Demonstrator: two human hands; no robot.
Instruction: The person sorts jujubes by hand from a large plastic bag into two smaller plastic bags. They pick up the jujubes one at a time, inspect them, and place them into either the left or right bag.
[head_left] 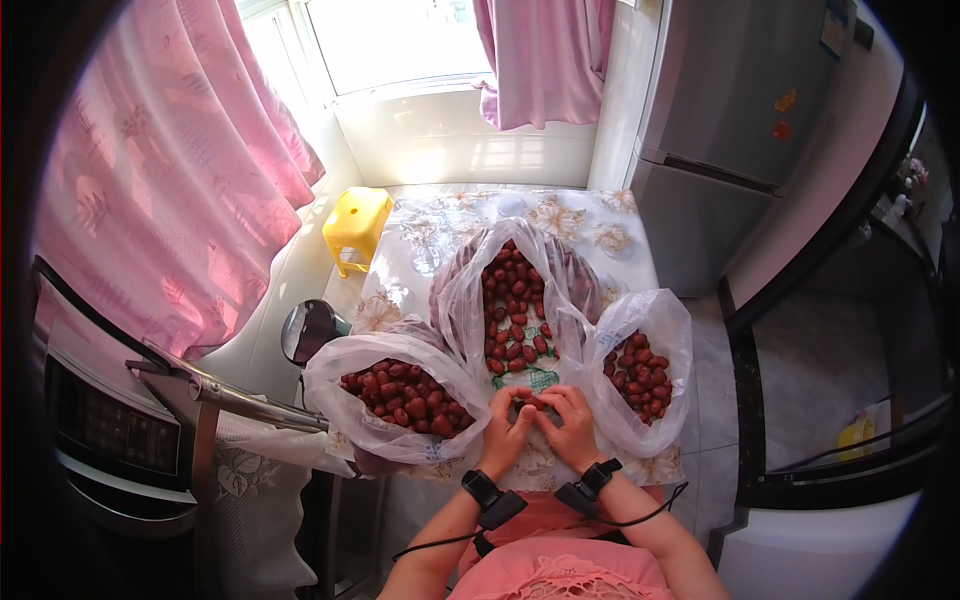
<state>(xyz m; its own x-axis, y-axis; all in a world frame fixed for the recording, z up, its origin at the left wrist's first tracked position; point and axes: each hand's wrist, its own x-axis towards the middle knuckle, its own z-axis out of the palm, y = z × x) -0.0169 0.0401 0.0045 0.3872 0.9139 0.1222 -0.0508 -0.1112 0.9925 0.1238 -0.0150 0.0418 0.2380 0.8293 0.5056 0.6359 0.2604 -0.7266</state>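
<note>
Clear plastic on the middle bag (462,290), mouth open toward the person, red dates (514,290) inside; using that bag as reference. Left hand (507,432) and right hand (571,428) at its near edge, fingertips almost meeting, fingers curled round something small and dark red, probably a date. Can't tell which hand carries it or how firmly; fingers cover most of it. Neither hand is flat or spread.

Left bag (325,385) sits to the near left of the middle one, full of dates, left hand just beside it. Right bag (675,330) is to the near right, also holding dates, right hand nearer its left side. All on the flowered tablecloth (400,240). Yellow stool (360,215) beyond the middle bag, off to the left; fridge (720,130) off to the right.

Handling, my read: light pinch, one piece at a time, turn it with fingertips so all skin shows, wrists low, cuffs and cables clear of the plastic
</note>
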